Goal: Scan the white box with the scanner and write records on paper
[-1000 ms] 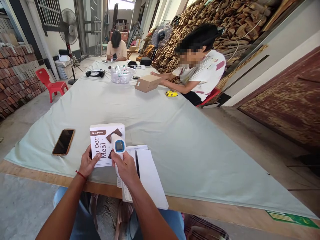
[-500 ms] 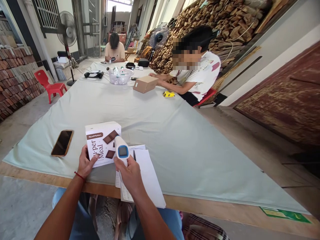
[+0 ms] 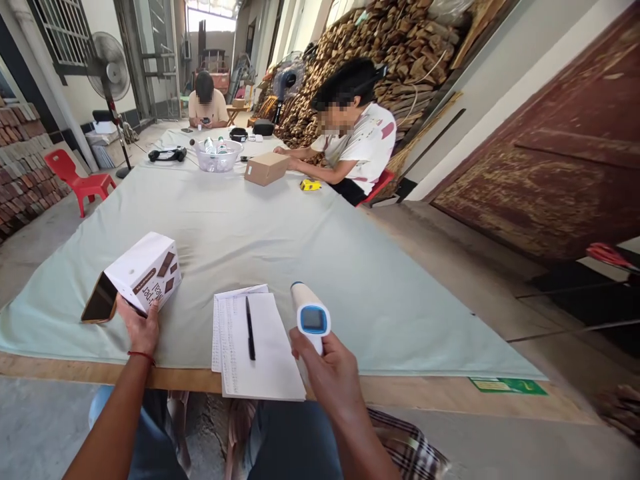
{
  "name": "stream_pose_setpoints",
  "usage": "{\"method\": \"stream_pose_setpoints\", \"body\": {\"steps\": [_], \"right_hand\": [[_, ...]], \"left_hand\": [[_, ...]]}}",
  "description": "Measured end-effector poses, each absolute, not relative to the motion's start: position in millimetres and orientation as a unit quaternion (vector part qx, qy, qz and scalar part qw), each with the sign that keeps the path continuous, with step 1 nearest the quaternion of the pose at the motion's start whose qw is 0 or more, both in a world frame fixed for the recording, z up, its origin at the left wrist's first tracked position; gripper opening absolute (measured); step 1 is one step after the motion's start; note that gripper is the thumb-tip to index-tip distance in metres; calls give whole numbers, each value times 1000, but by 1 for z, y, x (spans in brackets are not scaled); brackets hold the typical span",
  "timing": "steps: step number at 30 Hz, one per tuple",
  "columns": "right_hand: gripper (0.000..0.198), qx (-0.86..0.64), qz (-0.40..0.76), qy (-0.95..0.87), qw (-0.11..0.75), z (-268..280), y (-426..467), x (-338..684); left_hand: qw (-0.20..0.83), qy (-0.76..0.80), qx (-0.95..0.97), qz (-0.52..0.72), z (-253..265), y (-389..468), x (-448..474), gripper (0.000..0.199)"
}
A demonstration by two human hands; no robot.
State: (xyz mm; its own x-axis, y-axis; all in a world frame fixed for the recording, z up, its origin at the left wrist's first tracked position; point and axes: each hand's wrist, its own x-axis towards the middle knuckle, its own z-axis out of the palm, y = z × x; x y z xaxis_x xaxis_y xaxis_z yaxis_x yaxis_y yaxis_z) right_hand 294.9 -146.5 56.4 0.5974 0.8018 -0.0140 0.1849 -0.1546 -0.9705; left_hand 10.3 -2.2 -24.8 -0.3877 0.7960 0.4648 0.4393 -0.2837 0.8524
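My left hand (image 3: 139, 325) is closed on the lower edge of a white carton (image 3: 145, 267) printed with brown chocolate squares. The carton is tilted and partly covers a smartphone (image 3: 99, 301) on the table. In my right hand (image 3: 327, 370) is a white and blue infrared thermometer (image 3: 313, 313), its small screen facing me. Between my hands lie sheets of paper (image 3: 280, 357), with handwriting along the left edges. A black pen (image 3: 251, 330) rests on top of them.
A pale green cloth (image 3: 240, 227) covers the long table. Farther back are a brown cardboard box (image 3: 266, 169), a yellow tape measure (image 3: 310, 185) and a clear plastic basin (image 3: 217, 160) of bottles. One person (image 3: 357, 147) sits at the right side, another (image 3: 207, 110) at the far end.
The carton has moved left with my left hand and turned, now overlapping the phone. My right hand has carried the thermometer right, away from the carton, uncovering the papers and pen.
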Motion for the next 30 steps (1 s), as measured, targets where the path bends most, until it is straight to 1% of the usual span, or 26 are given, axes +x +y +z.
{"method": "stream_pose_setpoints", "body": {"steps": [2, 4, 6, 7, 9, 10, 11, 13, 15, 17, 19, 21, 23, 27, 30], "right_hand": [[48, -710, 271, -347, 550, 52, -150, 303], [48, -712, 270, -344, 549, 47, -152, 310], [48, -716, 265, -349, 543, 42, -152, 318], [48, -720, 260, -356, 536, 39, -151, 322], [48, -730, 250, -373, 516, 33, -147, 330], [48, -737, 244, -385, 499, 30, -143, 335], [47, -747, 237, -399, 477, 26, -139, 339], [45, -776, 212, -432, 408, 19, -130, 347], [40, -813, 173, -459, 313, 12, -120, 353], [37, -837, 136, -481, 224, 7, -111, 358], [37, -841, 120, -504, 157, 3, -103, 363], [37, -838, 121, -520, 113, 0, -96, 368], [38, -837, 123, -525, 89, -3, -91, 373], [42, -833, 107, -537, 75, -8, -86, 381], [43, -828, 54, -553, 77, -10, -88, 382]], "left_hand": [[56, 605, 526, 596, -23, -10, 13, 85], [-31, 603, 511, 612, -20, -23, 21, 81], [-91, 574, 529, 618, -17, -38, 36, 74], [-101, 553, 566, 603, -15, -43, 45, 70], [-83, 496, 672, 543, -11, -48, 64, 56], [-47, 468, 734, 490, -10, -46, 74, 48], [-9, 440, 787, 432, -11, -42, 82, 42], [50, 386, 858, 336, -14, -27, 95, 37], [73, 381, 869, 306, -21, -11, 101, 33], [78, 393, 862, 310, -29, 0, 102, 28], [76, 404, 853, 323, -35, 4, 100, 25], [76, 409, 848, 328, -38, 2, 99, 26], [78, 411, 851, 317, -38, -1, 100, 30], [77, 418, 865, 266, -33, -5, 106, 42], [69, 435, 868, 231, -30, -8, 110, 50]]}}
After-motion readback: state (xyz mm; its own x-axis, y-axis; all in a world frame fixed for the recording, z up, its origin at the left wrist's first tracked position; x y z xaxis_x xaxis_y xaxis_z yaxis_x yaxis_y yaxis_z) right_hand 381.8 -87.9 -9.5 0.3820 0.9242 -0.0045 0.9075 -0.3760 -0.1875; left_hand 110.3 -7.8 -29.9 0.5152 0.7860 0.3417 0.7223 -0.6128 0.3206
